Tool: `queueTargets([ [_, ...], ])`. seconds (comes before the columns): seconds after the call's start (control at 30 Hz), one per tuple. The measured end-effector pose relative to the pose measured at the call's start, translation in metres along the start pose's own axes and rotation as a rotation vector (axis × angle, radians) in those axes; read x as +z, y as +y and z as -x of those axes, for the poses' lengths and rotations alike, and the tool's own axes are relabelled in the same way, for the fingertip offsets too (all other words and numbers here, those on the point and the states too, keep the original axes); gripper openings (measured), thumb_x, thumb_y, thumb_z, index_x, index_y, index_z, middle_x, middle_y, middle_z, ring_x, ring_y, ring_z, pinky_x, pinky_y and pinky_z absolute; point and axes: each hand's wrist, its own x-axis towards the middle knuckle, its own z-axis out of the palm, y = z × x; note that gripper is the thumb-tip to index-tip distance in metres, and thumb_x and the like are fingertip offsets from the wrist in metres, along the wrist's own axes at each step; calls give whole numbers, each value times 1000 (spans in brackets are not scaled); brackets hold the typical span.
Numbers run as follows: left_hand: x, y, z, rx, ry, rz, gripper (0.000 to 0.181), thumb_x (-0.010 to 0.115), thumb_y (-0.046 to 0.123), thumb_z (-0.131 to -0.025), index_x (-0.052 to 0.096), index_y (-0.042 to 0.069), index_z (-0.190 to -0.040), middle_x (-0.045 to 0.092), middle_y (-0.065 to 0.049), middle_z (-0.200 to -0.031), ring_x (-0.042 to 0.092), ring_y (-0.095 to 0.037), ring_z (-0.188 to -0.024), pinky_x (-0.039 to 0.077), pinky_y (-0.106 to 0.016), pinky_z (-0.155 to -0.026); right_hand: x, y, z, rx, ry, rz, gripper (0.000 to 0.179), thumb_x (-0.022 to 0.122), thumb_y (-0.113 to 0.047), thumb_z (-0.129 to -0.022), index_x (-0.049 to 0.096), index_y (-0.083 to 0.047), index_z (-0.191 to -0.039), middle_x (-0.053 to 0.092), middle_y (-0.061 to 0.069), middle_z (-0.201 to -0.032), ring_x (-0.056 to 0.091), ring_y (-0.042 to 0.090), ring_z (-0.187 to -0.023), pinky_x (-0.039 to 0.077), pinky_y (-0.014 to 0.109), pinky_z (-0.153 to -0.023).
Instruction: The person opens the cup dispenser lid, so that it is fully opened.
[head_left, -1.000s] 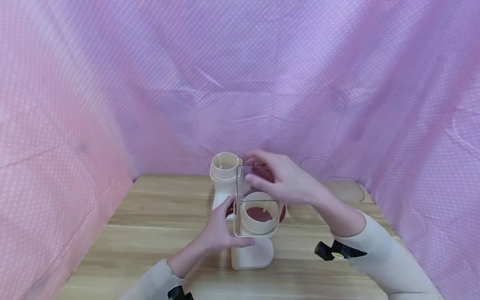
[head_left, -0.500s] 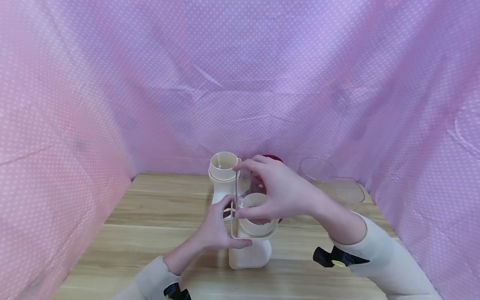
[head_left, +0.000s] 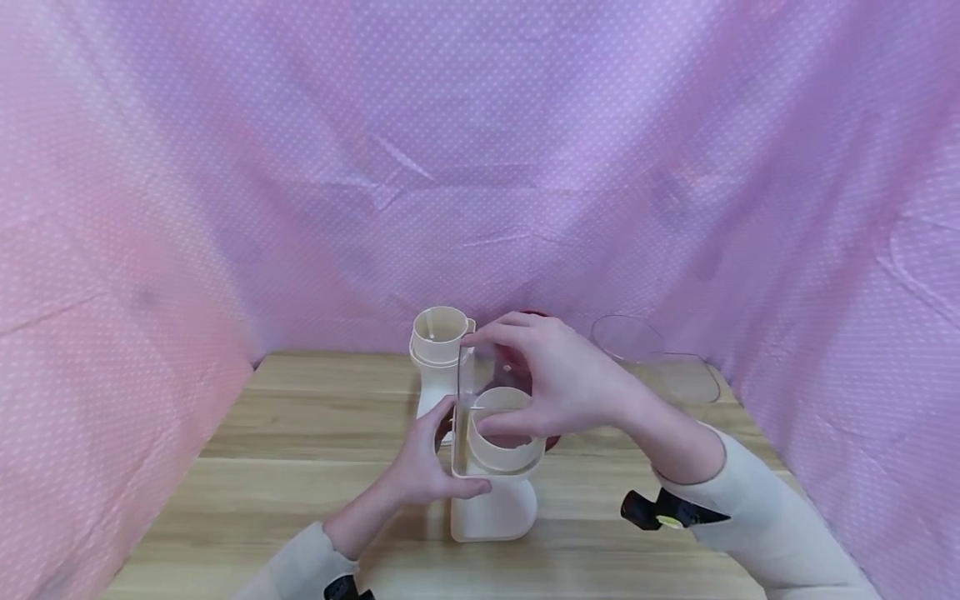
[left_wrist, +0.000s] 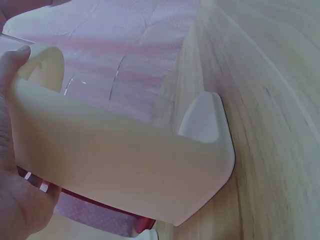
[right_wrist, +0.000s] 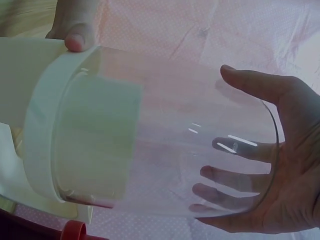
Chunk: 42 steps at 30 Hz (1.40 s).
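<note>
A cream-coloured dispenser stand with a round collar and a flat foot stands upright on the table. A clear plastic container sits over its collar. My left hand grips the stand's upper part, thumb at the front and fingers round the side. My right hand holds the container near its upper rim. In the right wrist view, that thumb lies along one side, and the other fingers show through the clear wall.
A second cream stand stands behind to the left. A dark red part is partly hidden behind the front stand. Farther right are a clear round-rimmed piece and a clear flat-looking piece. Pink dotted cloth walls the wooden table.
My right hand has come down from above the clear container and taken hold of its upper part. My left hand has kept its grip on the stand.
</note>
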Motion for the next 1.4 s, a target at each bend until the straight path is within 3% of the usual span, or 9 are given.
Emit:
queueTargets([
  [0.2,4,1,-1,-3,19,-9,89,101,24,-63,56,22,-140,68,1,-126,68,-19,-115,58,-33,-102,-2,11,-2,-18,-2,-112,76,100,-38,-71,70,-14,-137,68,-8,-108,59,15,-86,53,25,-70],
  [0.27,5,1,-1,-3,20,-10,89,101,24,-63,56,22,-140,68,0,-126,67,-18,-115,59,-32,-102,-3,14,-2,-16,-10,-120,77,100,-40,-72,70,-15,-138,66,-8,-107,58,16,-85,52,25,-69],
  [0.53,3,4,3,-21,9,-5,91,100,23,-64,54,18,-142,69,-3,-127,67,-20,-116,60,-33,-101,-7,20,0,10,-95,-92,93,97,-45,-73,56,-18,-152,66,-8,-131,64,12,-108,58,35,-95],
  [0.7,2,6,3,-41,-13,20,94,100,22,-65,52,19,-145,68,-4,-131,65,-18,-119,59,-34,-104,-9,17,3,26,-116,-127,91,97,-39,-75,55,-16,-152,69,-5,-119,66,11,-103,62,35,-91],
  [1.0,2,3,2,-24,-32,17,92,101,22,-64,53,18,-143,68,-3,-130,65,-16,-119,59,-32,-105,-8,0,15,70,-49,-92,89,100,-38,-70,61,-23,-147,65,-8,-114,59,12,-104,57,33,-89],
  [1.17,0,6,0,-55,-41,24,88,101,22,-65,54,19,-139,69,-9,-129,66,-23,-119,59,-32,-105,-6,-5,20,41,-14,-9,88,97,-45,-72,58,-28,-150,61,-11,-123,53,9,-106,52,31,-87],
  [1.27,0,8,-1,-74,-40,28,85,101,22,-66,54,19,-137,69,-15,-128,67,-32,-117,60,-31,-102,-7,-5,19,36,-25,27,92,97,-47,-72,56,-28,-152,59,-7,-135,54,10,-113,53,33,-93],
  [1.4,1,8,-1,-77,-43,36,85,101,20,-65,54,18,-137,69,-10,-127,67,-27,-117,60,-31,-103,-9,-3,14,45,-65,25,90,98,-44,-72,59,-22,-151,62,-3,-137,58,13,-115,54,35,-96],
])
